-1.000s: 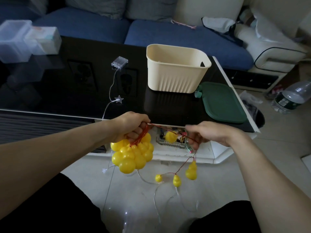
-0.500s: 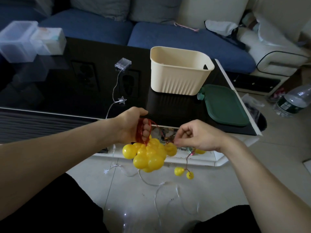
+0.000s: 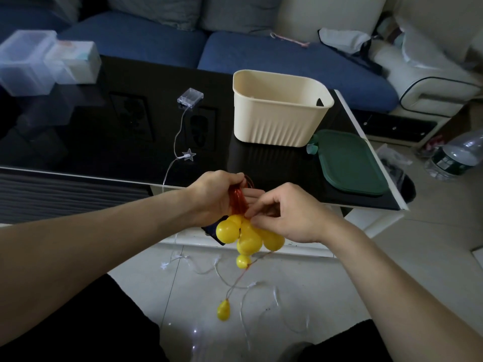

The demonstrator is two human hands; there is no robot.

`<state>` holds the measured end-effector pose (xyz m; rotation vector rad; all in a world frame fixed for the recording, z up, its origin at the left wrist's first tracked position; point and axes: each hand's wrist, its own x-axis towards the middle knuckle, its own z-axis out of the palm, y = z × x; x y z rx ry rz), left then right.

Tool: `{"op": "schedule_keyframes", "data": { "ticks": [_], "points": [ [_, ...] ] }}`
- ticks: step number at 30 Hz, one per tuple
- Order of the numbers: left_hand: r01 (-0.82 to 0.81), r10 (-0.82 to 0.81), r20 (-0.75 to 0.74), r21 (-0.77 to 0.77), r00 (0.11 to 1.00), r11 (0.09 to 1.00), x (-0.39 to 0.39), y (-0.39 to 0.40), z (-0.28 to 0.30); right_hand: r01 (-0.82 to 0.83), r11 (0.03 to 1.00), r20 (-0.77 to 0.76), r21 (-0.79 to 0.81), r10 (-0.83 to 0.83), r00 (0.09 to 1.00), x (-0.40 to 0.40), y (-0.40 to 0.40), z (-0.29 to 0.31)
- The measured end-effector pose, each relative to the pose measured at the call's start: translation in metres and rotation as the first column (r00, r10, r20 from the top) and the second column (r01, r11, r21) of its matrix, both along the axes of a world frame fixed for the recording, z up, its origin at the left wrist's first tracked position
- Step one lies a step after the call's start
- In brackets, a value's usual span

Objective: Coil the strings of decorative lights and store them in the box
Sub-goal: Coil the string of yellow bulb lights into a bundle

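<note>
One yellow bulb (image 3: 223, 310) hung loose; my left hand (image 3: 214, 195) gripped the red wire coil (image 3: 237, 199), right hand (image 3: 283, 212) pinched wire at the bulb cluster (image 3: 247, 235) — I'd wrap snug, not yank.

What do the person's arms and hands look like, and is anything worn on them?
Both forearms are bare as far as the picture shows; no sleeve reaches into view. The left hand and the right hand wear no gloves. No watch, bracelet or ring is visible on the wrists or fingers. Dark clothing covers the legs at the bottom of the view.
</note>
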<state>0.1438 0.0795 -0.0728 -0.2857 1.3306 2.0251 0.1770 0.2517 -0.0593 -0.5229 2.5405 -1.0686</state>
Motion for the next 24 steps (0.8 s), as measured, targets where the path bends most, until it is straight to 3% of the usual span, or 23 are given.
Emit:
{"op": "schedule_keyframes", "data": {
  "ticks": [4, 12, 15, 19, 24],
  "points": [
    [0.123, -0.144, -0.106, -0.181, 0.984, 0.976, 0.008, 0.006, -0.006, 0.044, 0.998, -0.126, -0.042, -0.049, 0.991, -0.001, -0.004, 0.000],
    [0.313, -0.382, -0.151, -0.347, 0.912, 0.884, 0.014, 0.012, -0.004, 0.135, 0.991, -0.211, -0.020, -0.136, 0.968, -0.010, 0.007, 0.004],
    [0.402, -0.494, -0.196, -0.372, 0.847, 0.836, 0.016, 0.011, -0.003, 0.129, 0.991, -0.086, 0.026, -0.127, 0.988, -0.015, 0.016, 0.003],
    [0.375, -0.525, -0.246, -0.467, 0.815, 0.801, 0.016, 0.006, -0.005, 0.037, 0.997, 0.174, 0.073, -0.050, 0.984, -0.015, 0.026, -0.002],
    [0.373, -0.706, -0.280, -0.691, 0.651, 0.619, 0.013, -0.007, -0.001, 0.053, 0.999, 0.161, 0.007, -0.053, 0.985, -0.014, 0.026, -0.007]
  ]
}}
